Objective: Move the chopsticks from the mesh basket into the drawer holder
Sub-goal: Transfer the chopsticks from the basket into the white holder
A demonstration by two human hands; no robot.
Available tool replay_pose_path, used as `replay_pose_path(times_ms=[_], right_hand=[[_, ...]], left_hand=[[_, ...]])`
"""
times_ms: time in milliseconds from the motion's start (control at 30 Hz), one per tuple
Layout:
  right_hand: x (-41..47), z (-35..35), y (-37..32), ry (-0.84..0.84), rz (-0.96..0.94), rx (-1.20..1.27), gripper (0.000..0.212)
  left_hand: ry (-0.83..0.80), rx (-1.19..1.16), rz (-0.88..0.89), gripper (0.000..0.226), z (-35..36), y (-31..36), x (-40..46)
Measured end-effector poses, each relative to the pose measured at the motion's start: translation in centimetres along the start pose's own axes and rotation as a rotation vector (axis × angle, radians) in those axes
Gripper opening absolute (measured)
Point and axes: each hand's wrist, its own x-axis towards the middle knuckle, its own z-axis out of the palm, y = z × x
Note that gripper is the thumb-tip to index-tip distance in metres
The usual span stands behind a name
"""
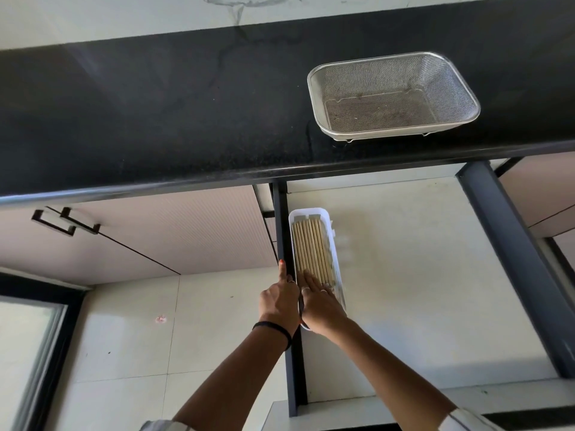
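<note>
While both forearms reach in from below, the right hand lies flat, fingers spread, on the near ends of the chopsticks in the white drawer holder. Touching its left, the left hand rests on the dark drawer rail, forefinger extended, gripping nothing. Beyond, up right, the mesh basket sits on the black counter.

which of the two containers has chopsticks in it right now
The white holder in the open drawer, under the right hand. Chopsticks fill it side by side. The mesh basket on the black counter is empty.
</note>
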Motion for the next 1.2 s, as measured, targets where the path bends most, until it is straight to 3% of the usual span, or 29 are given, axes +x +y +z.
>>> replay_pose_path(times_ms=[100,200,367,500,667,833,1067,1200], right_hand=[[0.3,-0.5,0.1,0.110,0.067,0.089,0.072],[0.6,-1.0,0.4,0.077,0.138,0.117,0.065],[0.5,-0.6,-0.2,0.089,0.174,0.053,0.069],[0.5,-0.7,-0.7,0.055,0.212,0.006,0.072],[1.0,-1.3,-1.2,0.166,0.193,0.067,0.065],[0.8,-1.5,-0.5,0.090,0.259,0.121,0.062],[-0.4,-1.1,-1.4,0.134,0.366,0.261,0.071],[-0.7,-1.1,-1.1,0.031,0.359,0.226,0.076]], left_hand=[[0.004,-0.036,-0.029,0.092,0.1,0.0,0.0],[-0.003,-0.062,-0.031,0.096,0.1,0.0,-0.1],[-0.008,-0.069,-0.004,0.086,-0.4,-0.1,-0.3],[0.005,-0.095,-0.022,0.090,-0.3,-0.1,-0.3],[-0.026,-0.051,-0.010,0.083,-0.4,-0.2,-0.2],[-0.031,-0.041,0.001,0.083,-0.2,-0.2,-0.1],[-0.007,-0.045,0.005,0.080,-0.3,-0.2,-0.3],[-0.011,-0.030,0.009,0.078,-0.5,-0.1,-0.4]])
